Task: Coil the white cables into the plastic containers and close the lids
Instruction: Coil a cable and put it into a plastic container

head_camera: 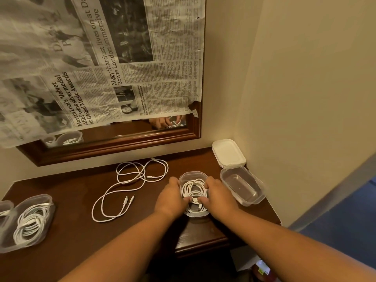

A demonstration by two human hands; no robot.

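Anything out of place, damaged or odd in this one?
A newspaper covers most of the mirror, its lower right corner ragged and curling. Loose cables sprawl uncoiled on the desk. Left hand and right hand hold a coiled cable in the middle container.

Dark wooden tabletop point(77, 231): loose cables point(142, 176) near its back edge, a centre box point(193, 174) holding a coil point(193, 189), an empty box point(254, 200) by the right edge, stacked lids point(227, 153) in the back right corner, a filled left box point(32, 198).
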